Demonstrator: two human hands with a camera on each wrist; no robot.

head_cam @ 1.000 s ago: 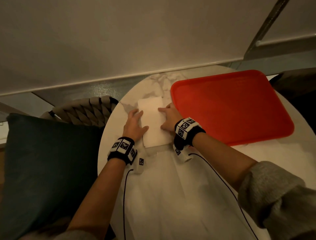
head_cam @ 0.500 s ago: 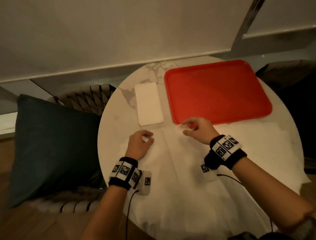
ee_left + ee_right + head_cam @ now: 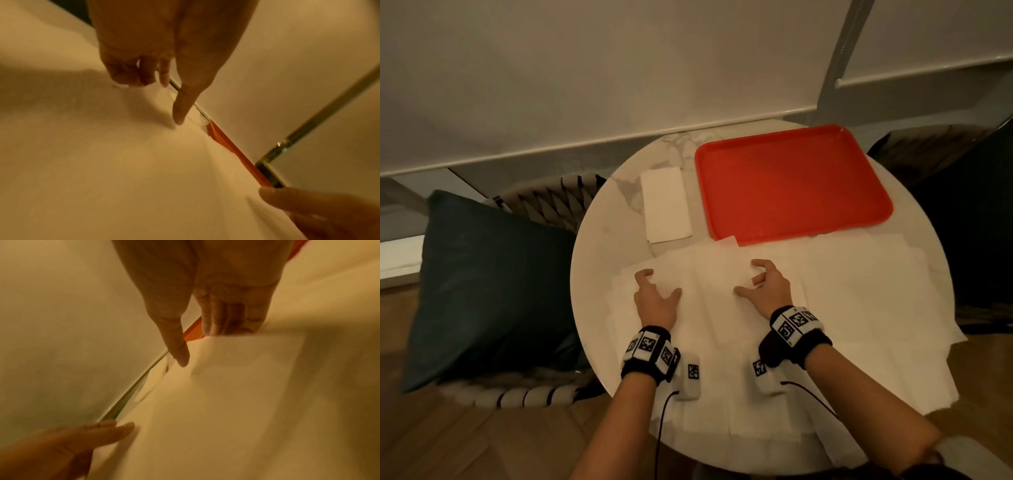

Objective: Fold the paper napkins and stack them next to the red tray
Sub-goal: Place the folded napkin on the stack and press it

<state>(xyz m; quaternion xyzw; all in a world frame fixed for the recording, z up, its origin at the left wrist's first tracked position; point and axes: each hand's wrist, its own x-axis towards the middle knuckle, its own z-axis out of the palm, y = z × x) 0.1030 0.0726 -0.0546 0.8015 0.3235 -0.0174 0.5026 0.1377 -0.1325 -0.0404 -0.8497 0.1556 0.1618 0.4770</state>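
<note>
A red tray [image 3: 791,185] lies at the back right of the round marble table [image 3: 599,260]. One folded white napkin [image 3: 667,205] lies flat just left of the tray. Unfolded napkins [image 3: 859,308] cover the near half of the table. My left hand [image 3: 657,284] and right hand [image 3: 750,277] sit side by side on the top sheet [image 3: 709,284], fingers curled down at its far edge and thumbs pressing on it. In the right wrist view the sheet's edge [image 3: 257,339] lifts against my right hand's fingers [image 3: 218,324]. My left hand's thumb [image 3: 180,113] touches the paper.
A woven chair with a dark cushion [image 3: 489,284] stands left of the table. Another dark chair [image 3: 969,212] stands at the right. A wall with a ledge [image 3: 619,102] runs behind. Some napkin sheets [image 3: 928,387] hang over the near right table edge.
Both hands left the folded napkin beside the tray and drew back toward me. They now rest with curled fingers on the spread sheets, closer together than half a second ago.
</note>
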